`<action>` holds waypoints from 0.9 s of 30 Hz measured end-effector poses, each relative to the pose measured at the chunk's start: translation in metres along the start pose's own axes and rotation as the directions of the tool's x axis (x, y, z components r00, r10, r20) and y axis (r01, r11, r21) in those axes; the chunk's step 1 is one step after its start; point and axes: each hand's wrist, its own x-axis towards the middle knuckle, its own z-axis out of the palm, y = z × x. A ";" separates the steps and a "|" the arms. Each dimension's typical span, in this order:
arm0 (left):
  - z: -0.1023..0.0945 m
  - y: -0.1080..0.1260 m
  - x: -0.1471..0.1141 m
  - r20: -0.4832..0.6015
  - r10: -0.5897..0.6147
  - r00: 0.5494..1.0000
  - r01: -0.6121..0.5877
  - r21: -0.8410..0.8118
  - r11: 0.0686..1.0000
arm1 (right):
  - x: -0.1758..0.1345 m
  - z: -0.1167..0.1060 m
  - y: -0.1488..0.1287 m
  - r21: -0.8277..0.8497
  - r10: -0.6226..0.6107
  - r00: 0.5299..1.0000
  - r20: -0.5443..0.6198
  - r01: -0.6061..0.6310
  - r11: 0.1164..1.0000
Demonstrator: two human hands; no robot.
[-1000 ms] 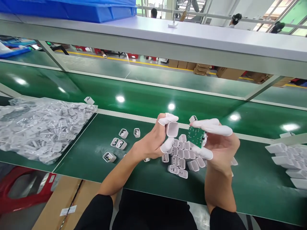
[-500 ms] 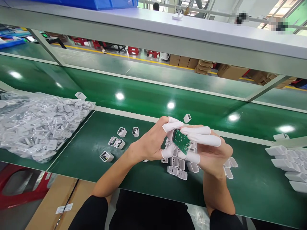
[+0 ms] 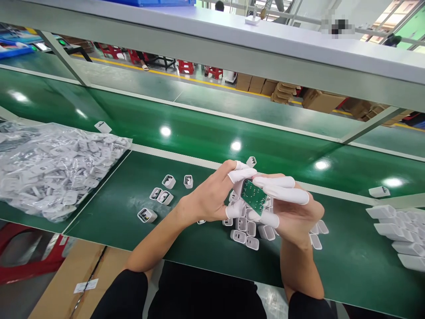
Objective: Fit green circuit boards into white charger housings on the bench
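White finger cots cover the fingertips of both hands. My left hand [image 3: 212, 190] pinches a white charger housing [image 3: 237, 188], mostly hidden by the fingers. In my right hand [image 3: 294, 201] is a green circuit board [image 3: 253, 195], gripped between thumb and fingers, its solder-dotted side towards me. The board's left edge meets the housing's opening; how far in it sits I cannot tell. Beneath the hands stands a cluster of white housings [image 3: 239, 236] on the green table [image 3: 206, 252], partly covered by my right hand.
Several housings with parts inside [image 3: 146, 215] stand left of my arm. A clear bag of small white pieces [image 3: 59, 173] lies at the far left. Stacked white housings [image 3: 395, 230] are at the right. A raised shelf [image 3: 212, 40] crosses in front, above the table.
The view has shifted slightly. Both hands keep their hold, and the board and housing stay together with hardly any movement between them. Loose housings on the far green strip have moved left.
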 end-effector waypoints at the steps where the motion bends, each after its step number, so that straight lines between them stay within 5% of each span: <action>1: 0.000 0.000 0.000 0.001 -0.002 1.000 0.002 0.001 1.000 | 0.000 0.000 0.000 0.001 0.004 1.000 0.002 -0.004 1.000; 21: 0.000 0.002 0.001 0.008 0.004 1.000 -0.004 0.041 0.999 | 0.000 -0.002 0.000 -0.019 0.020 0.998 0.055 -0.019 1.000; 27: 0.003 0.004 -0.002 0.028 -0.103 0.994 0.105 -0.080 0.991 | 0.006 -0.002 -0.002 -0.250 0.063 0.995 0.083 -0.040 0.967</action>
